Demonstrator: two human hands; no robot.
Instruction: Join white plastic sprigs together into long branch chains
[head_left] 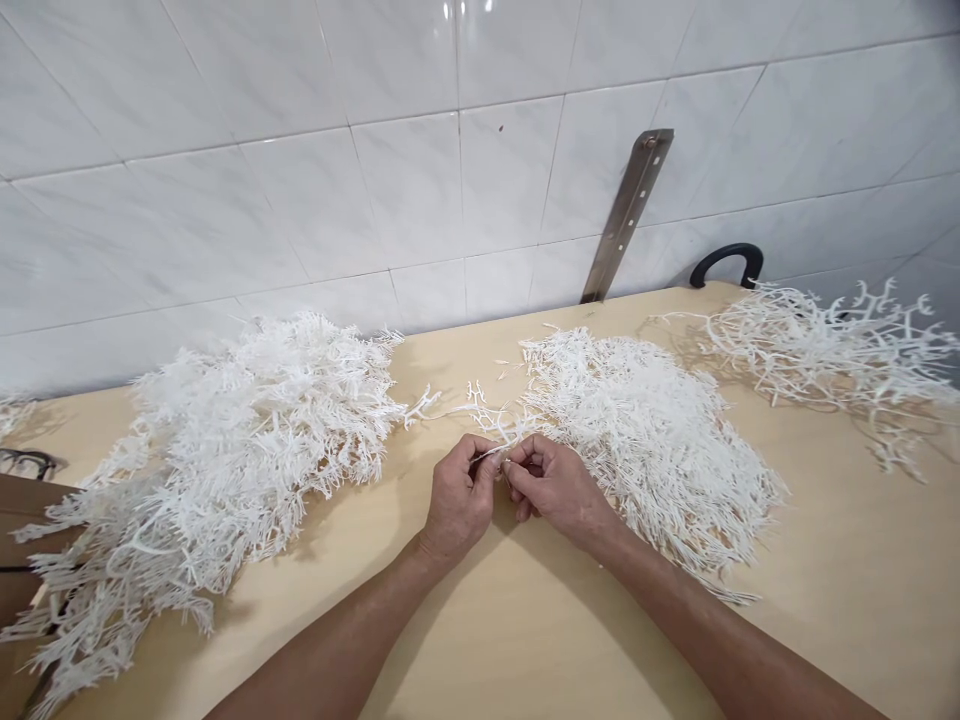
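Note:
Over the middle of the table, my left hand (459, 492) pinches a thin white plastic-looking branch (511, 432) between thumb and fingers. Facing it, my right hand (561, 488) is closed in a pinch at the same branch, the fingertips almost touching the left ones. Its forked tips stretch away beyond the hands, across the table. A small piece may sit between the right fingertips, but it is too small to make out. A heap of short white sprigs (652, 440) lies just right of my right hand. To the left spreads a larger pile of bushy white branches (262, 430).
Bare white branching stems (817, 345) lie tangled at the far right, near a black curved handle (726, 262). A metal strip (628, 215) leans on the tiled wall (405, 190) behind the wooden table (480, 660). Glasses (28, 462) and a brown box (22, 520) are at left.

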